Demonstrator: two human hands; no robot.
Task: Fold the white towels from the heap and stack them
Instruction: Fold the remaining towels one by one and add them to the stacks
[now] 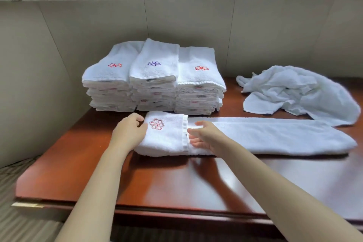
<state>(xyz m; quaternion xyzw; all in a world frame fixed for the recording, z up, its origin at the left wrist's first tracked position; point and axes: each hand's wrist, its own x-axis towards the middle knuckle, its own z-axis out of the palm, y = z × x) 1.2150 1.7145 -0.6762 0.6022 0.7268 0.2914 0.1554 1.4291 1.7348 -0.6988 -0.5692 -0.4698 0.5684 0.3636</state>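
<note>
A long white towel (265, 135) lies across the middle of the wooden table (157, 182), folded lengthwise into a strip. Its left end is folded over, showing a red embroidered flower on top. My left hand (129, 130) holds the left folded edge with curled fingers. My right hand (204, 136) rests on the strip just right of the folded flap's hem, fingers slightly blurred. Behind the towel stand three stacks of folded towels (155, 78) side by side. The heap of unfolded white towels (298, 92) lies at the back right.
A beige wall runs close behind the stacks and the heap. The table's front edge is near me, with its left corner over a striped carpet (19, 222). Bare tabletop stretches between the front edge and the towel.
</note>
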